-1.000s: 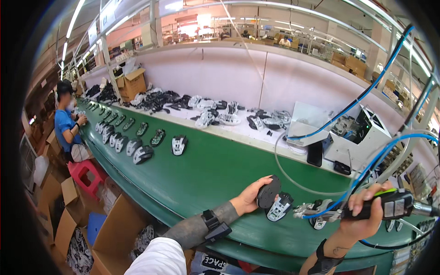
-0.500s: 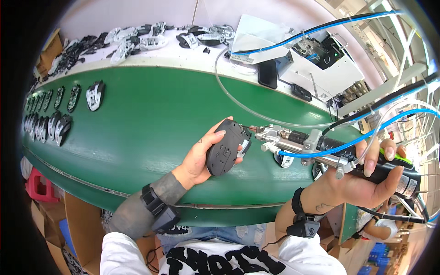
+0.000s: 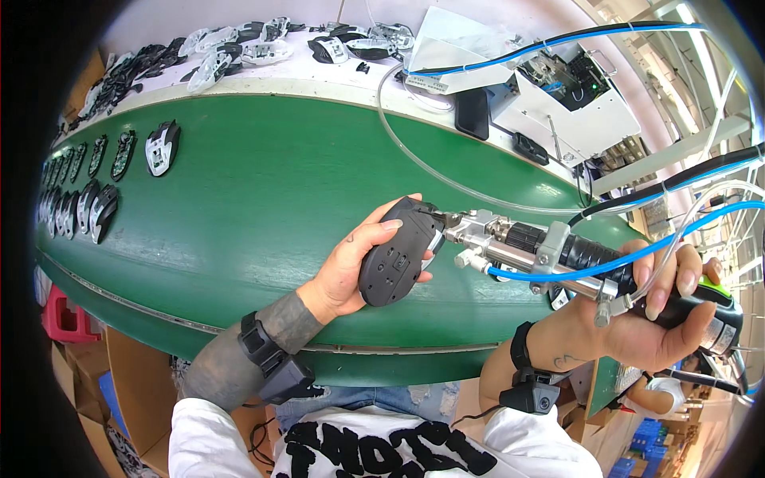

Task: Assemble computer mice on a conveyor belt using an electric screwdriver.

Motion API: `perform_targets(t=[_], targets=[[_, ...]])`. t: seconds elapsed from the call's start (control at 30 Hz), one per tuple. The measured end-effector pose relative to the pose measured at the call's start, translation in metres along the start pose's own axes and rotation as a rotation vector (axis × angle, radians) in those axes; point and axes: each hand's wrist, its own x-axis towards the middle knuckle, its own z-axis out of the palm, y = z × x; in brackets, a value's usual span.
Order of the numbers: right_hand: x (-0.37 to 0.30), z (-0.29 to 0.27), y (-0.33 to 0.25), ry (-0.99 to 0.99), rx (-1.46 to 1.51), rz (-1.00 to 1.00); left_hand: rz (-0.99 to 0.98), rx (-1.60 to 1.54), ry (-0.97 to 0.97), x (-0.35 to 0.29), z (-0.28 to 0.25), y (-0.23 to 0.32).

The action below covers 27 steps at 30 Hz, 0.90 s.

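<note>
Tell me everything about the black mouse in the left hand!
The black, oval, plastic-looking computer mouse shows its underside, with small holes; its right side is partly pale. The bare left hand grips it aslant above the smooth green worktop. A long black-and-silver metal tool points at its upper end, contact unclear.

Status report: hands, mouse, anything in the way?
Left hand gripping black mouse, underside showing. Right hand holding power screwdriver, tip at mouse's edge. Blue hose alongside screwdriver, clear of mouse.
</note>
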Motion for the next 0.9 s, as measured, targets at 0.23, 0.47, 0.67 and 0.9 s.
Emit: perform_targets(t=[0.23, 0.47, 0.67, 0.9], targets=[[0.001, -0.001, -0.005, 0.109, 0.026, -0.053, 0.205, 0.134, 0.19, 0.008, -0.01, -0.005], [0.001, -0.001, -0.004, 0.118, -0.034, -0.051, 0.207, 0.021, 0.167, 0.005, -0.008, 0.002], [0.001, 0.003, -0.001, 0.12, -0.021, -0.038, 0.198, 0.01, 0.088, 0.001, -0.003, 0.003], [0.0, 0.007, 0.007, 0.14, -0.012, -0.015, 0.175, -0.013, 0.064, -0.001, 0.001, 0.002]])
